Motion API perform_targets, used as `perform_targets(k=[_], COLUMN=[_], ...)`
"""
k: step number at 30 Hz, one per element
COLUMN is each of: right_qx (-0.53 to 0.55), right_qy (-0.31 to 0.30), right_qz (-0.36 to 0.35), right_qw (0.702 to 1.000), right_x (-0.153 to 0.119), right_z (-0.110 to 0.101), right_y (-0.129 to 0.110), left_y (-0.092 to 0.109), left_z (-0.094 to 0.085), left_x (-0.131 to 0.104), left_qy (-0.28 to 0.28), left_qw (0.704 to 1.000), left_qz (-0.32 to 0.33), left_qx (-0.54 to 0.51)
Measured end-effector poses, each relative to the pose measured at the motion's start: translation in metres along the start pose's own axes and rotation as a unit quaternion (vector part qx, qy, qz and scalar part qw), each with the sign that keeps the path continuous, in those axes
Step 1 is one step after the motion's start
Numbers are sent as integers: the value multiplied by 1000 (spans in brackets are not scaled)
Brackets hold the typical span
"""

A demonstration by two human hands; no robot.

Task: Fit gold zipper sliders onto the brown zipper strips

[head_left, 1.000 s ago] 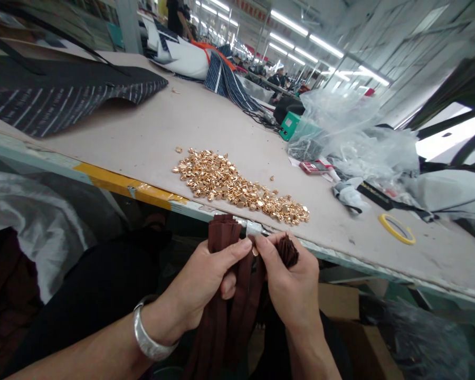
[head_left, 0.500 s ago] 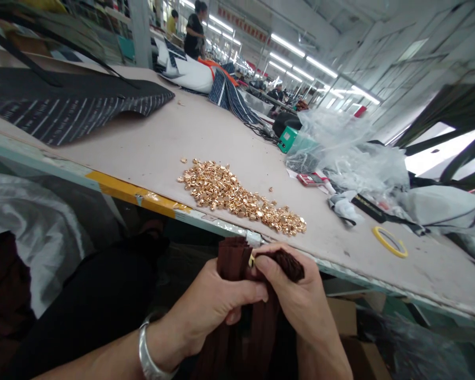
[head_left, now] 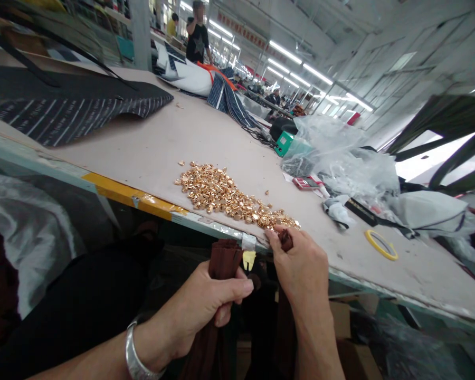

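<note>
A bundle of dark brown strips stands upright in my left hand, its fingers wrapped round it below the table edge. My right hand is closed on a bunched piece of the same brown material, with thumb and forefinger at the near right end of a pile of small gold metal pieces. Whether those fingertips also hold a gold piece is too small to tell. Between my hands a yellow forked piece sticks out at the table edge, below some silvery tape.
Striped dark fabric lies on the table at the left. On the right are clear plastic bags, a green box, a red packet and a yellow tape roll. A person stands beyond the table.
My right hand has moved away from my left, up to the gold pile, with the brown material. The yellow forked piece now shows between them. The person in the background has turned.
</note>
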State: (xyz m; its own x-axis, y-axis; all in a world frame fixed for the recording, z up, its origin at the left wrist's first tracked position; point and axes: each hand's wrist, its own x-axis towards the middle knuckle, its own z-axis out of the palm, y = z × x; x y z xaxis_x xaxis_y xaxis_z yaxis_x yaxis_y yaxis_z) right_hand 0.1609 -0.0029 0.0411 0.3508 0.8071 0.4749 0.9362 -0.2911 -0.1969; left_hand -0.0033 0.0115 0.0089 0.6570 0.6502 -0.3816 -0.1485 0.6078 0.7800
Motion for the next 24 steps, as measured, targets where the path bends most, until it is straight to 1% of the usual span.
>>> perform_targets(k=[3, 6, 8, 11, 15, 20, 22, 24], right_qx=[-80, -126, -138, -135, -93, -78, -82, -74], right_qy=[-22, -16, -9, -6, -7, -43, -40, -21], right_qz=[-10, -26, -31, -35, -26, -44, -31, -22], right_qw=[997, 992, 990, 990, 995, 995, 995, 997], right_x=[5, 6, 5, 4, 2, 2, 2, 2], right_z=[3, 4, 5, 5, 2, -4, -4, -4], right_y=[-5, -7, -7, -4, 4, 7, 6, 6], left_y=[0, 0, -1, -3, -4, -3, -3, -3], left_z=[-1, -2, -2, -3, -2, -2, -2, -3], left_x=[1, 1, 1, 1, 2, 1, 1, 1], left_qy=[-4, -8, -8, -8, -6, -29, -31, -27], left_qw=[1000, 1000, 1000, 1000, 999, 999, 999, 999], left_qz=[0, -7, -12, -11, -20, -27, -26, -30], left_qx=[-3, -16, -23, -26, -35, -25, -25, -31])
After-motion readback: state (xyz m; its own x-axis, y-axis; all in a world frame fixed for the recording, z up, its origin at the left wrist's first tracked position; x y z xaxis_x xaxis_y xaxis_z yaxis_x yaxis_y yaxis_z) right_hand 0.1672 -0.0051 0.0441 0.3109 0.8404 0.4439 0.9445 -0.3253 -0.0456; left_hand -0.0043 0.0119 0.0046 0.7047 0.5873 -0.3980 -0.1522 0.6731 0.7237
